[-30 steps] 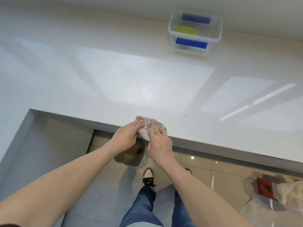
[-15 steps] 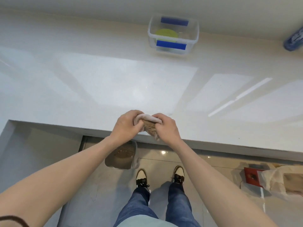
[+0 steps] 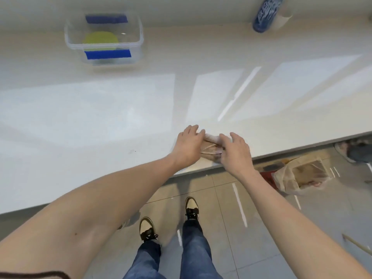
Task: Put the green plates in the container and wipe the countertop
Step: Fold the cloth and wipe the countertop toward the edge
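Observation:
A clear plastic container (image 3: 104, 44) with blue tape strips stands at the back left of the white countertop (image 3: 84, 117). Green plates (image 3: 100, 40) lie inside it. Near the counter's front edge lies a crumpled beige cloth (image 3: 211, 144). My left hand (image 3: 187, 147) presses on its left side and my right hand (image 3: 236, 154) on its right side, fingers spread over it. Most of the cloth is hidden under both hands.
A blue patterned bottle (image 3: 265, 13) lies at the back right by the wall. Below the counter edge, a plastic bag (image 3: 300, 176) and a red item (image 3: 267, 177) sit on the tiled floor. My shoes (image 3: 191, 206) stand close to the counter.
The view has shifted right, so the container now sits further left. The cloth was bunched between both hands at the edge; now it lies on the counter with both hands flatter on it.

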